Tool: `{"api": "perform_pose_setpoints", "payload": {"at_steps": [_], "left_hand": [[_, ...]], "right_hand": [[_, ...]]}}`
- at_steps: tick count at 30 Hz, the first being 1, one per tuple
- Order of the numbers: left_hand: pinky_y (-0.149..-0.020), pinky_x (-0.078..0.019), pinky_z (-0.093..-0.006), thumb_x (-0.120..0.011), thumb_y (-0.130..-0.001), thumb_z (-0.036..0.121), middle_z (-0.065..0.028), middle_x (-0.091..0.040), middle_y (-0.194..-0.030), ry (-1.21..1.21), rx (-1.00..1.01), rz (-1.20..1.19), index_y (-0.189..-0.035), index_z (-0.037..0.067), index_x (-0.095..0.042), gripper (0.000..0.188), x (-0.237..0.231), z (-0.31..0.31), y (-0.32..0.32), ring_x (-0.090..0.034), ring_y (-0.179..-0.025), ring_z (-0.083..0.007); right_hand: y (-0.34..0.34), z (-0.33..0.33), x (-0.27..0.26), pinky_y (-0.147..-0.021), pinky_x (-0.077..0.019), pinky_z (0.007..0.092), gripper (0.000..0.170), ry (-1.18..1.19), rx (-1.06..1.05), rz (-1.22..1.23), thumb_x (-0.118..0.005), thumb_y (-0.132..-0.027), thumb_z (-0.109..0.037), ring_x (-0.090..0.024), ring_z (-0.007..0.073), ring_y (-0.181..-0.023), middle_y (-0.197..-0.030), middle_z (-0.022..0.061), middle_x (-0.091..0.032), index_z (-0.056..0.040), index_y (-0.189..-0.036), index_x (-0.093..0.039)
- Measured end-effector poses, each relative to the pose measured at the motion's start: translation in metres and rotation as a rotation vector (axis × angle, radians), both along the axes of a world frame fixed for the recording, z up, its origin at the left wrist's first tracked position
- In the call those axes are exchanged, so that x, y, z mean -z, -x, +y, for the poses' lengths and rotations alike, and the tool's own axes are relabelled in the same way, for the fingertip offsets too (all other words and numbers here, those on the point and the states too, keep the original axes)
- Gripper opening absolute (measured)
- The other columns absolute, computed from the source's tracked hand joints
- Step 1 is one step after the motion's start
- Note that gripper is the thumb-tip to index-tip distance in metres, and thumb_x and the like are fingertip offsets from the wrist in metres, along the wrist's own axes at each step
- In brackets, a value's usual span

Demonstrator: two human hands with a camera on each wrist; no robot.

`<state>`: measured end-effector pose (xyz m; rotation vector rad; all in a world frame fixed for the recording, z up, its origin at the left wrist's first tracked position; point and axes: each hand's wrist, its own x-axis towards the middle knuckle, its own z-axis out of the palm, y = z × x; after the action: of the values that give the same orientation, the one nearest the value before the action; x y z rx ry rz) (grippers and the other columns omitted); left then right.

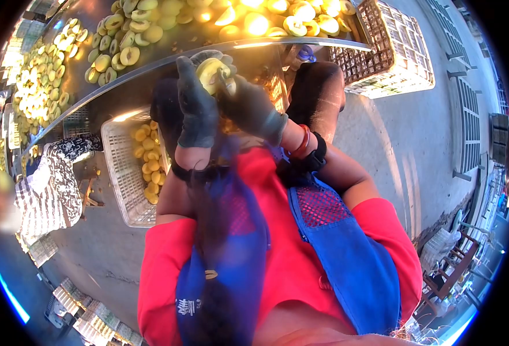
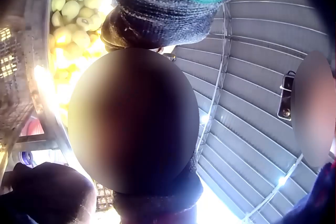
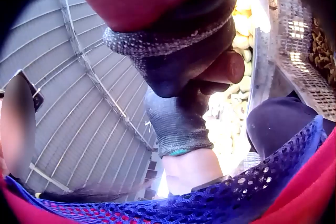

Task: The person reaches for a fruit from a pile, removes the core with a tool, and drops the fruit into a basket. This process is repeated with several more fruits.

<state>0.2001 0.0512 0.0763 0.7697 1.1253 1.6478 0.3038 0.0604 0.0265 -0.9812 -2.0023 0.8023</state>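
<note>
Both hands meet over the lap, close to the near edge of a metal worktable [image 1: 168, 64]. My gloved left hand [image 1: 198, 112] holds a pale yellow peach [image 1: 210, 74], its thumb upright along one side. From the other side my gloved right hand [image 1: 253, 109] grips the same fruit with curled fingers; a bare fingertip [image 3: 227, 68] sticks out of its dark glove in the right wrist view. Whether a small tool is in that hand I cannot tell. A blurred oval covers most of the work in the left wrist view, leaving the left glove [image 2: 163, 19] visible at the top.
Piles of peach halves [image 1: 130, 55] lie on the worktable. A white crate [image 1: 119, 173] with yellow fruit stands below at the left, and another crate [image 1: 407, 52] at the right of the table. At far left sits another person [image 1: 49, 193].
</note>
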Motion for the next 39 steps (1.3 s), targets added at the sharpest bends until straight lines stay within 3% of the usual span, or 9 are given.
{"api": "perform_pose_setpoints", "payload": {"at_steps": [4,7,13,16,22,26,31,37,39], "left_hand": [[-0.077,-0.0495,-0.0333,-0.017,-0.097,0.047,-0.0140,-0.064,-0.087,0.050,-0.029,0.041,-0.097,-0.002,-0.057,0.063,-0.006,-0.002,-0.004,-0.061,-0.078,-0.0241],[-0.070,-0.0499,-0.0304,-0.024,-0.096,0.050,-0.0137,-0.063,-0.083,0.030,-0.048,0.034,-0.093,0.000,-0.058,0.061,0.000,0.000,-0.002,-0.061,-0.074,-0.0214],[-0.062,-0.0506,-0.0310,-0.025,-0.094,0.054,-0.0142,-0.064,-0.075,0.107,-0.024,-0.026,-0.088,-0.002,-0.061,0.066,0.004,0.004,0.000,-0.061,-0.063,-0.0221],[-0.062,-0.0507,-0.0306,-0.024,-0.094,0.055,-0.0147,-0.064,-0.075,0.136,0.026,-0.034,-0.086,-0.002,-0.062,0.069,0.016,0.006,0.005,-0.061,-0.064,-0.0219],[-0.061,-0.0510,-0.0300,-0.024,-0.092,0.059,-0.0142,-0.065,-0.074,0.107,0.051,0.104,-0.086,-0.002,-0.062,0.072,0.014,0.001,0.007,-0.062,-0.065,-0.0213],[-0.061,-0.0511,-0.0291,-0.024,-0.091,0.062,-0.0140,-0.065,-0.074,0.059,0.111,0.197,-0.086,-0.003,-0.061,0.075,0.009,-0.003,0.008,-0.062,-0.065,-0.0200],[-0.060,-0.0508,-0.0272,-0.026,-0.089,0.064,-0.0144,-0.064,-0.074,0.021,0.225,0.266,-0.087,-0.004,-0.060,0.076,-0.020,-0.011,0.008,-0.062,-0.064,-0.0187],[-0.062,-0.0494,-0.0272,-0.029,-0.094,0.052,-0.0093,-0.065,-0.078,0.085,-0.029,0.045,-0.089,0.000,-0.061,0.062,-0.005,0.003,0.029,-0.061,-0.065,-0.0160],[-0.066,-0.0510,-0.0294,-0.036,-0.094,0.047,-0.0104,-0.065,-0.084,-0.033,-0.177,0.416,-0.094,0.000,-0.061,0.053,0.047,0.007,0.084,-0.063,-0.071,-0.0196]], "right_hand": [[0.000,0.003,0.011,-0.060,-0.0493,0.0437,0.029,-0.197,-0.063,-0.230,-0.058,-0.081,-0.024,-0.060,0.0389,-0.069,-0.080,0.0188,-0.062,-0.0070,-0.104,-0.054],[-0.001,0.001,0.002,-0.062,-0.0497,0.0446,0.029,-0.039,-0.089,-0.279,-0.058,-0.081,-0.026,-0.060,0.0403,-0.072,-0.086,0.0196,-0.063,-0.0069,-0.103,-0.055],[-0.009,-0.003,-0.002,-0.072,-0.0500,0.0360,0.029,0.132,-0.223,0.060,-0.058,-0.080,-0.010,-0.063,0.0285,-0.082,-0.094,0.0181,-0.063,-0.0054,-0.109,-0.056],[-0.015,-0.007,-0.013,-0.078,-0.0480,0.0328,0.035,0.530,-0.295,0.208,-0.060,-0.077,-0.006,-0.062,0.0249,-0.090,-0.096,0.0170,-0.063,-0.0045,-0.112,-0.055],[-0.007,-0.009,0.007,-0.061,-0.0489,0.0388,0.022,0.094,-0.194,-0.097,-0.058,-0.080,-0.018,-0.060,0.0337,-0.069,-0.081,0.0176,-0.062,-0.0068,-0.100,-0.058],[-0.011,-0.011,0.001,-0.064,-0.0502,0.0359,0.021,0.313,-0.277,0.121,-0.059,-0.082,-0.016,-0.061,0.0256,-0.068,-0.082,0.0121,-0.064,-0.0056,-0.100,-0.059],[-0.020,-0.012,-0.020,-0.061,-0.0491,0.0294,0.022,0.906,-0.525,0.314,-0.060,-0.079,-0.008,-0.060,0.0146,-0.070,-0.081,0.0052,-0.064,-0.0046,-0.101,-0.058],[-0.023,-0.008,-0.012,-0.060,-0.0489,0.0286,0.020,1.131,-0.771,0.301,-0.062,-0.077,-0.009,-0.059,0.0129,-0.068,-0.075,0.0051,-0.062,-0.0051,-0.096,-0.057],[-0.015,-0.012,0.013,-0.063,-0.0498,0.0321,0.026,0.818,-0.653,0.211,-0.064,-0.076,-0.013,-0.061,0.0167,-0.071,-0.077,0.0086,-0.063,-0.0062,-0.100,-0.057]]}}
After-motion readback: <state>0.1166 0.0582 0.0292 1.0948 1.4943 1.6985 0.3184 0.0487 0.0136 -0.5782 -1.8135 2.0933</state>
